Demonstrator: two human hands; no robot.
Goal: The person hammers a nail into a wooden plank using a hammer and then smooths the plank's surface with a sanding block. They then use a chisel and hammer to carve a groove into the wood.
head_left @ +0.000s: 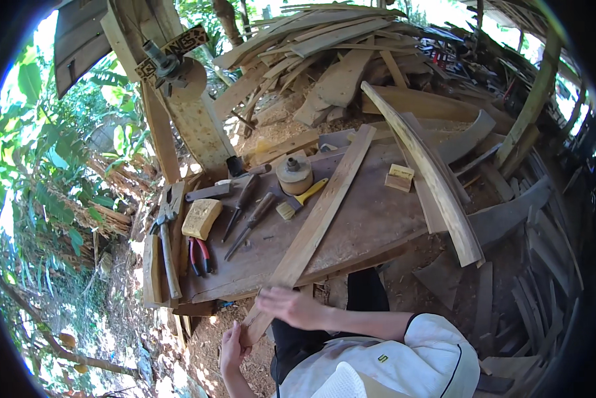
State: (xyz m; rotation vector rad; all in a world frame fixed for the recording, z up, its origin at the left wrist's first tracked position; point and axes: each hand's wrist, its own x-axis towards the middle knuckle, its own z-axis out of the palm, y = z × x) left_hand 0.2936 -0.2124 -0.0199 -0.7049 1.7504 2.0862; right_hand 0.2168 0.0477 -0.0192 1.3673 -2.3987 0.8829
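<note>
A long narrow wooden plank (324,205) lies slanting across the workbench (377,232), its near end jutting past the front edge toward me. My left hand (232,346) is closed around that near end. Over the plank, just above the left hand, my right hand (291,307) reaches across with fingers stretched out. It is slightly blurred, and its palm side is hidden. Left of the plank lie a paintbrush (302,199) with a yellow handle, a chisel-like tool (250,225), another wooden-handled tool (241,207) and a round pot (294,175).
At the bench's left side are a hammer (168,255), red-handled pliers (199,257) and a yellowish block (202,219). A small wooden block (399,178) sits to the right. A long curved timber (424,172) leans over the right side. Beyond rises a wood pile (338,73) beside a post (195,126).
</note>
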